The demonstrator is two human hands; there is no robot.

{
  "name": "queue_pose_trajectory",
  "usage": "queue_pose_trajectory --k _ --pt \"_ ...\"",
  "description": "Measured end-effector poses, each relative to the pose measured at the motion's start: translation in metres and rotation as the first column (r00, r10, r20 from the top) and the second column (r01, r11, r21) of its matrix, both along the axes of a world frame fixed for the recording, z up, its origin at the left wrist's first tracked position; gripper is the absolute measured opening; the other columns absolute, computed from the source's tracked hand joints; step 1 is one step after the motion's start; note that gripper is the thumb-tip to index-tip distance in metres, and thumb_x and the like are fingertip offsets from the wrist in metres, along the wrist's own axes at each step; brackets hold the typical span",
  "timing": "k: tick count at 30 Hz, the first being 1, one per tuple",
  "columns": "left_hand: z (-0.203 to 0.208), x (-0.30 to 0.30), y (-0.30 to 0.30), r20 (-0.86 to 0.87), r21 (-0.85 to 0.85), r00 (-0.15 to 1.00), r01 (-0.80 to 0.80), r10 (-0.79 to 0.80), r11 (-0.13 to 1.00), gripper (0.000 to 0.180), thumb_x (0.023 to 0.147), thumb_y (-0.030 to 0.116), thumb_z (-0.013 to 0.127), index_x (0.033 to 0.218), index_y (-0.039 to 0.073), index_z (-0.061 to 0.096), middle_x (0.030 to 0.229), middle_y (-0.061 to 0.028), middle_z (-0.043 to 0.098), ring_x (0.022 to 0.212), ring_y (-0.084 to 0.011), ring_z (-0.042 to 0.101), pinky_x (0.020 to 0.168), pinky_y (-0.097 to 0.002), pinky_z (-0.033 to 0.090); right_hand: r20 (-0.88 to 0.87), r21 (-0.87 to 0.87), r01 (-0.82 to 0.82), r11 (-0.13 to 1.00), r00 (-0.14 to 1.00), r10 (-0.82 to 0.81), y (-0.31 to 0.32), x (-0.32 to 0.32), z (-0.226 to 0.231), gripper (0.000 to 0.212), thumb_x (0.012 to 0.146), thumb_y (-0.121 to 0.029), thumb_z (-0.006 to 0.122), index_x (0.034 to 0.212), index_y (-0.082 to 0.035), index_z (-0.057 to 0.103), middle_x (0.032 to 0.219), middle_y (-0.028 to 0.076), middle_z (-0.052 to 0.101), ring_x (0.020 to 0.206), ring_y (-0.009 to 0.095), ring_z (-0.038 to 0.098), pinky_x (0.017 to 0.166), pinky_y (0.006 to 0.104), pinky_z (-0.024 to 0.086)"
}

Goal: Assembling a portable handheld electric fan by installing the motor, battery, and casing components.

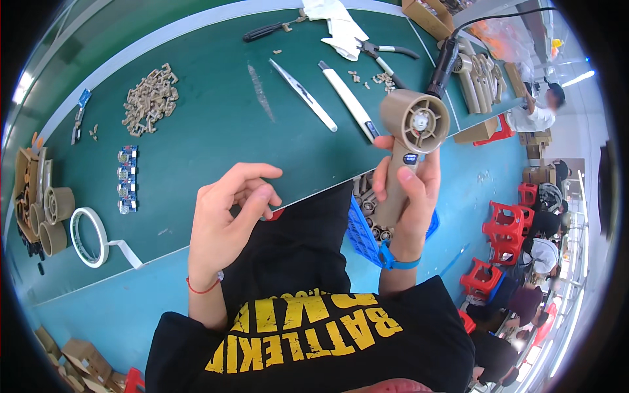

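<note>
The right hand (pixel 414 196) grips a tan plastic handheld fan (pixel 407 147) by its handle, fingers and thumb wrapped round the stem, and holds it up just right of the table's near edge with the round ribbed head and its metal hub turned toward the camera. The left hand (pixel 229 209) hovers to the left of it, empty, fingers loosely curled and half open, touching nothing over the green work mat (pixel 209 124). This looks like an inspection step: the assembled fan is being checked at its open face. The next move likely calls for the free hand to come across to the head or to take a part or tool. Possible picks on the mat are the white-handled utility knife (pixel 348 99) and the white-handled cutters (pixel 383 51) farther off, both well apart from the hand. A pile of small tan plastic clips (pixel 151 99) lies far left and a roll of white tape (pixel 88 237) near left. The lower handle is hidden by the fingers, the blue plastic crate (pixel 363 236) below the fan is mostly covered by the wrist and shirt, and its contents are hard to make out.
</note>
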State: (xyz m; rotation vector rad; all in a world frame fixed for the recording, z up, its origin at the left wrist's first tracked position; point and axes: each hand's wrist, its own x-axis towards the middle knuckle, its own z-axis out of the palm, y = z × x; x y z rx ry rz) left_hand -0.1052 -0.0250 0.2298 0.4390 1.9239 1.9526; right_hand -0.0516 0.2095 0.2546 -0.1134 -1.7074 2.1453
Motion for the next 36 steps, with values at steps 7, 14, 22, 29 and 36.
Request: queue_pose_trajectory --k 7,14,22,29,36 --pt "0.004 0.001 -0.002 0.015 -0.020 1.000 -0.027 0.027 0.999 0.019 0.090 -0.003 0.054 0.107 -0.001 0.063 0.076 -0.0055 0.067 0.063 -0.0085 0.061 0.058 -0.0202 0.047 -0.111 0.536 0.422 0.731 0.894 -0.434 0.139 -0.031 0.014 0.068 0.087 0.000 0.063 0.145 -0.005 0.027 0.108 0.017 0.063 0.062 0.012 0.058 0.052 0.0227 0.047" --pt "0.002 0.002 0.004 -0.033 -0.070 0.999 -0.012 0.010 0.997 0.019 0.089 -0.002 0.055 0.106 0.000 0.064 0.076 -0.0049 0.067 0.062 -0.0076 0.060 0.057 -0.0197 0.045 0.094 0.942 0.058 0.331 0.900 -0.426 0.285 -0.066 0.002 0.077 0.084 -0.017 0.071 0.150 -0.017 0.032 0.098 0.008 0.065 0.067 0.012 0.055 0.067 0.0274 0.048" --pt "0.006 0.001 0.005 0.001 -0.101 1.000 -0.031 0.031 0.994 0.019 0.090 -0.002 0.054 0.106 -0.001 0.063 0.076 -0.0048 0.066 0.062 -0.0069 0.058 0.055 -0.0194 0.043 -0.056 0.972 -0.095 -0.215 0.795 -0.604 0.307 -0.102 -0.004 0.074 0.087 -0.040 0.065 0.150 -0.032 0.026 0.095 0.021 0.067 0.087 0.038 0.065 0.076 0.0454 0.050" --pt "0.004 0.003 0.006 0.003 -0.147 0.998 -0.061 0.062 0.987 0.018 0.093 -0.001 0.051 0.107 -0.001 0.062 0.077 -0.0046 0.064 0.062 -0.0053 0.056 0.052 -0.0173 0.040 -0.142 0.912 -0.180 -0.369 0.706 -0.694 0.320 -0.119 -0.009 0.072 0.086 -0.041 0.065 0.149 -0.029 0.031 0.102 0.019 0.065 0.094 0.037 0.064 0.073 0.0473 0.052" --pt "0.004 0.008 0.008 0.007 -0.201 0.989 -0.142 0.147 0.969 0.018 0.092 -0.004 0.050 0.104 -0.002 0.063 0.076 -0.0048 0.064 0.061 -0.0062 0.058 0.052 -0.0176 0.041 -0.600 0.795 0.514 -0.321 0.588 -0.543 0.260 -0.056 -0.040 0.048 0.089 -0.024 0.064 0.134 -0.011 0.051 0.111 0.014 0.059 0.102 0.029 0.057 0.091 0.0389 0.044"
